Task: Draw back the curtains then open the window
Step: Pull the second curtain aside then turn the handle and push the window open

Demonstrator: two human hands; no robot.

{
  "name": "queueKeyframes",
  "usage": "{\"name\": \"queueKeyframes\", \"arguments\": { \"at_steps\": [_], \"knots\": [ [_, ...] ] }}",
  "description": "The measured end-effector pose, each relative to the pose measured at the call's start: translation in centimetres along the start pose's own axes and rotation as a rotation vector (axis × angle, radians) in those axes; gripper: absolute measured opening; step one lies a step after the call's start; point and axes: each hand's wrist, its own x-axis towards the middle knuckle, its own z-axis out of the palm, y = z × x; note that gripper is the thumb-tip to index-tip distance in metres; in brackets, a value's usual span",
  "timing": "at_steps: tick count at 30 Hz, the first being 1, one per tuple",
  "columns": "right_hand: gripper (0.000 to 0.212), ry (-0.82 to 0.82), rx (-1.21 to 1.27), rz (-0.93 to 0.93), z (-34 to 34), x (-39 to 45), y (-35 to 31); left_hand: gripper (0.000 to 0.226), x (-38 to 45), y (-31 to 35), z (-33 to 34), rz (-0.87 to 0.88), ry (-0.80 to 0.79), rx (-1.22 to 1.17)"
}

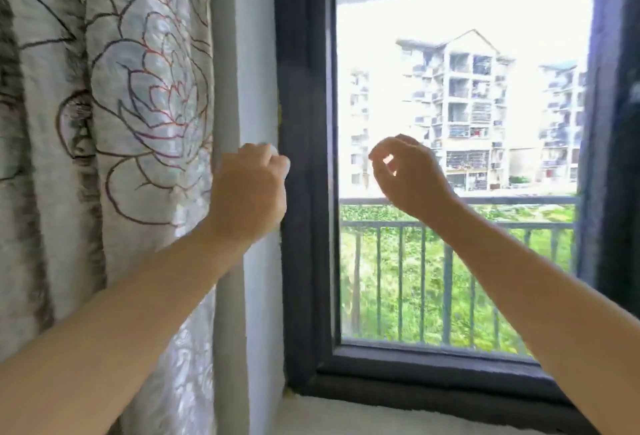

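Observation:
A pale curtain (pixel 114 105) with large embroidered flowers hangs bunched at the left, clear of the glass. My left hand (pixel 249 189) is a closed fist at the curtain's right edge, beside the window's left frame, and seems to grip that edge. The window (pixel 304 192) has a dark frame around a tall glass pane (pixel 450 261). My right hand (pixel 408 175) is raised in front of the pane, fingers curled, thumb and forefinger pinched together, with nothing visible in them. No handle shows.
A strip of white wall (pixel 259 54) lies between curtain and frame. A white sill (pixel 381 420) runs below the window. A second dark upright (pixel 613 123) stands at the right. Outside are a balcony railing (pixel 450 227), greenery and apartment blocks.

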Motion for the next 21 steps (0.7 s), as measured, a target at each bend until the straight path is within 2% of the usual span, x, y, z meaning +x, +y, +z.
{"name": "queueKeyframes", "arguments": {
  "at_steps": [7, 11, 15, 21],
  "knots": [
    [0.012, -0.115, -0.311, 0.134, -15.8, -5.4, 10.6, 0.020, 3.8, 17.9, 1.4, 0.022, -0.003, -0.319],
    [0.013, -0.070, -0.402, 0.161, -22.0, -7.7, 14.5, 0.022, 5.5, 25.3, 1.4, 0.032, -0.067, -0.403],
    [0.012, -0.024, -0.508, 0.175, -25.2, -9.4, 18.3, 0.023, 7.6, 29.9, 2.2, 0.007, -0.163, -0.521],
    [0.021, 0.135, -0.617, 0.219, -27.2, -9.0, 24.3, 0.022, 12.0, 34.6, 3.5, -0.023, -0.233, -0.920]
  ]
}}
